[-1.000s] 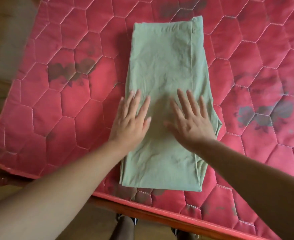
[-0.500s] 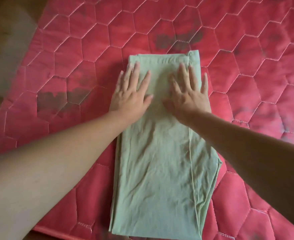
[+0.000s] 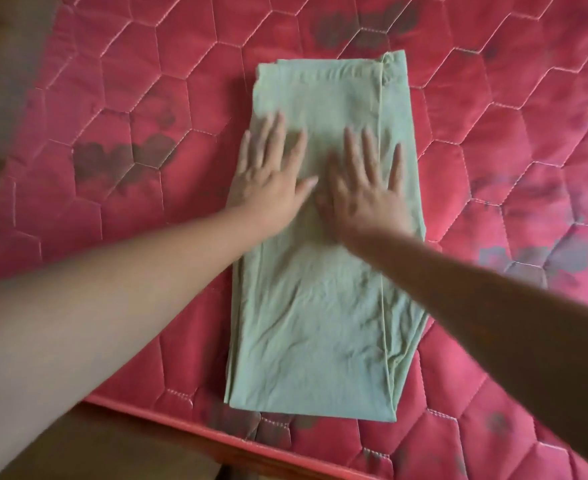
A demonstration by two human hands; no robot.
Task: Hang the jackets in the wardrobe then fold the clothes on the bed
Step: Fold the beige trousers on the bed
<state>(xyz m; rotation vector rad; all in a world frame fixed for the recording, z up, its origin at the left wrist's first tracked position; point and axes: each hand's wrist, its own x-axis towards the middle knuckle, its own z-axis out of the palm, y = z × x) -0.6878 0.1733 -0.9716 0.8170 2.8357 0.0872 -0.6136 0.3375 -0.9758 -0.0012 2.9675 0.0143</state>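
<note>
At the left I see the red quilted bed (image 3: pixel 88 209), its near edge running along the bottom. My left hand (image 3: pixel 268 185) lies flat on the folded green garment (image 3: pixel 313 323), fingers straight and spread, its grip apart and clasping nothing, pressing to smooth the cloth. The garment lies lengthwise mid-bed, layers stacked; probably trousers, though blur hides detail. My right hand (image 3: pixel 365 199) lies just beside the left, likewise flat and unclenched, so both palms flatten the fold, I judge, for another.
</note>
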